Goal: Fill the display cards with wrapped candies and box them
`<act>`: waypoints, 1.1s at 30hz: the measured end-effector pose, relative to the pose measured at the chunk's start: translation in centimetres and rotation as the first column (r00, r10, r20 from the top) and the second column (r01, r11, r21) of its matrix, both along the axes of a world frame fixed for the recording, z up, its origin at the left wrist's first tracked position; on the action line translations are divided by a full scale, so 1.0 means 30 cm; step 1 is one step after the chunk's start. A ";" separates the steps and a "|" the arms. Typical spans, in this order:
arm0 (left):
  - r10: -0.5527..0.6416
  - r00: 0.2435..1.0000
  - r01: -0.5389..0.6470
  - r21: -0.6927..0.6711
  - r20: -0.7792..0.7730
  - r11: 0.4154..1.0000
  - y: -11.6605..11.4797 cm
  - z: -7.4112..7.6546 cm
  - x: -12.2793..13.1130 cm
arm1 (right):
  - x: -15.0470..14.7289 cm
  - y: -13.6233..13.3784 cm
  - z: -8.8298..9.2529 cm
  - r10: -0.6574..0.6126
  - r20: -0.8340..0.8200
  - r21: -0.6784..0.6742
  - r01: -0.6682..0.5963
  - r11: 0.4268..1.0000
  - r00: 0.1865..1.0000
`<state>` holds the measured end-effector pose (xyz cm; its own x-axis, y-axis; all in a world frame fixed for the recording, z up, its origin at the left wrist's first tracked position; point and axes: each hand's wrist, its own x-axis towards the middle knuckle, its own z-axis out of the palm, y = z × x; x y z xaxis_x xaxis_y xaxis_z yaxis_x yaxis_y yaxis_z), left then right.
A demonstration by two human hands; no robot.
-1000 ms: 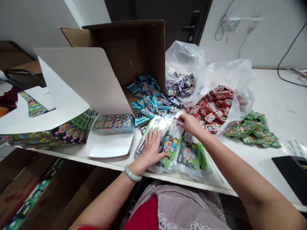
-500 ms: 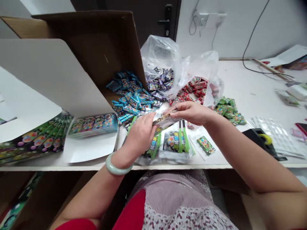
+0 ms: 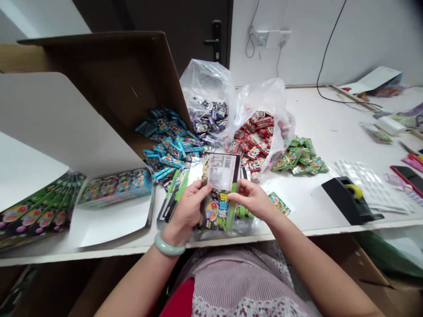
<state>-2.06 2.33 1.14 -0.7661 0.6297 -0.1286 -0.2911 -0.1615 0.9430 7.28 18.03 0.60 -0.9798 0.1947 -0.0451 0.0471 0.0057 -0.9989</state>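
My left hand [image 3: 189, 206] grips the left edge of a printed plastic pouch [image 3: 216, 207], black and green with a colourful design and a pale label area at its top. At the pouch's right edge, my right hand [image 3: 253, 200] pinches it with thumb and fingers. The pouch faces me, held over more such pouches [image 3: 175, 193] lying at the table's front. Behind them spread small blue-wrapped packets [image 3: 173, 152]. Red packets [image 3: 259, 141] and purple packets [image 3: 213, 116] spill from clear plastic bags. A green pile [image 3: 302, 156] lies to the right.
On the left stand a tipped cardboard box [image 3: 115, 83] and an open white carton [image 3: 112, 224] holding a row of small boxes [image 3: 117, 187]. A black tape dispenser [image 3: 346, 202] sits at right, beside clear plastic sheets [image 3: 366, 187]. A phone [image 3: 410, 178] lies farther right.
The pouch, earlier held tilted and nearly edge-on, now faces me upright between both hands. My right hand has come lower and nearer. The view has shifted slightly to the right.
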 end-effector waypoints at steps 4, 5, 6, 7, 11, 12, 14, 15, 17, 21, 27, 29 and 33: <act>-0.033 0.986 0.011 0.128 0.164 0.992 0.015 -0.041 0.018 | 0.047 -0.006 -0.042 -0.112 0.059 0.021 0.111 0.994 0.992; -0.006 0.990 -0.013 0.133 0.141 0.991 0.014 -0.046 0.019 | 0.064 -0.010 -0.049 -0.096 0.071 -0.002 0.096 0.995 0.993; 0.023 0.993 -0.038 0.129 0.117 0.991 0.012 -0.050 0.021 | 0.082 -0.016 -0.058 -0.065 0.089 -0.032 0.068 0.997 0.994; 0.047 0.994 -0.059 0.118 0.102 0.991 0.009 -0.054 0.024 | 0.101 -0.021 -0.070 -0.021 0.114 -0.065 0.028 0.998 0.993; 0.049 0.993 -0.058 0.075 0.108 0.995 -0.004 -0.085 0.056 | 0.178 -0.029 -0.125 0.089 0.202 -0.112 -0.067 0.991 0.975; 0.042 0.996 -0.047 0.066 0.077 0.997 -0.010 -0.095 0.066 | 0.194 -0.025 -0.133 0.066 0.197 -0.090 -0.049 0.995 0.978; 0.012 0.998 -0.011 0.023 -0.057 1.000 -0.025 -0.107 0.080 | 0.218 -0.016 -0.137 -0.039 0.139 -0.027 0.043 0.999 0.990; -0.023 0.991 0.021 -0.012 -0.136 1.000 -0.035 -0.110 0.083 | 0.225 -0.011 -0.131 -0.108 0.094 0.008 0.108 0.994 0.990; -0.121 0.960 0.102 -0.087 -0.253 0.991 -0.053 -0.107 0.082 | 0.229 -0.005 -0.110 -0.227 0.006 0.063 0.226 0.972 0.974; -0.245 0.925 0.221 -0.113 -0.290 0.969 -0.086 -0.088 0.071 | 0.218 -0.010 -0.068 -0.271 -0.077 0.127 0.279 0.952 0.959; -0.161 0.918 0.140 -0.083 -0.362 0.987 -0.112 -0.031 0.083 | 0.229 -0.004 0.005 -0.116 -0.041 0.256 0.123 0.959 0.992; -0.092 0.905 0.075 -0.056 -0.416 0.996 -0.100 -0.001 0.087 | 0.216 0.007 0.042 -0.111 -0.070 0.351 0.128 0.927 0.991; -0.072 0.946 0.069 -0.019 -0.315 0.997 -0.067 0.031 0.083 | 0.174 0.023 0.079 -0.160 -0.047 0.229 0.166 0.959 0.986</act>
